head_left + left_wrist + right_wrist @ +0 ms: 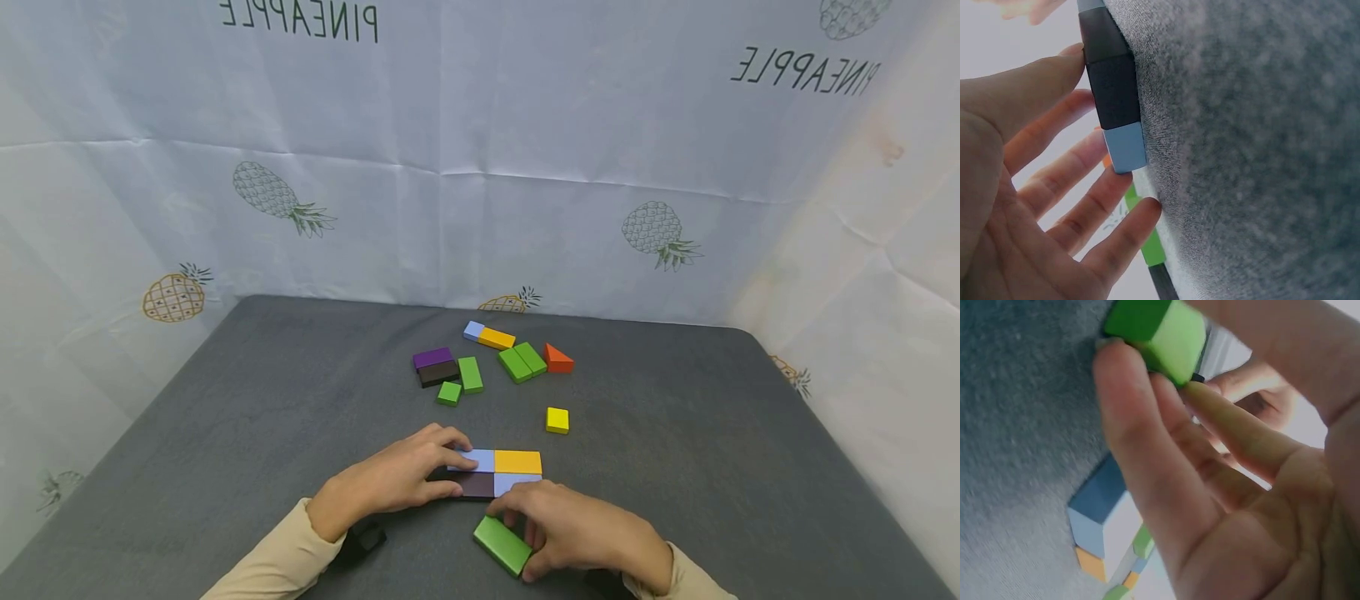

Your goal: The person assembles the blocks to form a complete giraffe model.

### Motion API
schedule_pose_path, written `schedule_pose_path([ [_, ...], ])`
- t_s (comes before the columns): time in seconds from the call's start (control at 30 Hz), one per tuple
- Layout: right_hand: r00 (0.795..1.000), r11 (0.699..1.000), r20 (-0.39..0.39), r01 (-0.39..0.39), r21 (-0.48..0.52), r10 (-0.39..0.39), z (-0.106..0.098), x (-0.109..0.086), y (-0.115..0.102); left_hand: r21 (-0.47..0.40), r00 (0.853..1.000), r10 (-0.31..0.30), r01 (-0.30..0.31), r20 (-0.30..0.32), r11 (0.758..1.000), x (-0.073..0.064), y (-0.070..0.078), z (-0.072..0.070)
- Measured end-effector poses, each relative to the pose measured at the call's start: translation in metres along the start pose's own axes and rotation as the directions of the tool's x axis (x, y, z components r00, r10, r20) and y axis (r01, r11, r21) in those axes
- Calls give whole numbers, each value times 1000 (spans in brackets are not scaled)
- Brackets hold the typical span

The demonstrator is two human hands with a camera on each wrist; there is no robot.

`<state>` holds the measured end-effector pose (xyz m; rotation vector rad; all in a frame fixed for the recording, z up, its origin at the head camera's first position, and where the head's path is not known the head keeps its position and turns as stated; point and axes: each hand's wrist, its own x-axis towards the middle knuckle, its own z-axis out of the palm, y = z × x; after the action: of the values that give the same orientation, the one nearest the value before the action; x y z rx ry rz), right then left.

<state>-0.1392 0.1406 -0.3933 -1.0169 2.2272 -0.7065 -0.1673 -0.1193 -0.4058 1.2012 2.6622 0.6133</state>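
Note:
Four rectangular blocks lie in a two-by-two group before me: light blue and orange-yellow behind, dark brown and light blue in front. On its left side rests my left hand, index finger on the back light blue block and thumb at the dark one. Its fingers look loosely extended in the left wrist view. My right hand pinches a green rectangular block by its ends, just in front of the group. The right wrist view shows fingertips against this green block.
Beyond the group lies a yellow cube. Farther back are a small green block, a green block, purple and black blocks, paired green blocks, an orange-red triangle, and a blue-and-orange pair. Pineapple-print cloth hangs behind the grey table.

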Motion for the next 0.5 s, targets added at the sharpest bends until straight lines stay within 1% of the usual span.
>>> schedule_pose_path([
  [0.07,1000,1000,-22,1,-15,-1,2,1,-2,-1,1000,3,-3,0,1000,0,0,0],
  [0.13,997,1000,-73,-16,-23,14,5,3,-9,-3,1000,6,-6,-1,1000,0,0,0],
  [0.23,991,996,-129,-43,-73,33,10,5,-16,-7,1000,8,-8,-3,1000,0,0,0],
  [0.33,986,994,-162,-63,-86,48,14,7,-20,-9,1000,8,-8,-2,1000,0,0,-1],
  [0.5,984,993,-178,-18,-119,-3,17,9,-20,-12,1000,2,-2,3,1000,0,0,-1],
])
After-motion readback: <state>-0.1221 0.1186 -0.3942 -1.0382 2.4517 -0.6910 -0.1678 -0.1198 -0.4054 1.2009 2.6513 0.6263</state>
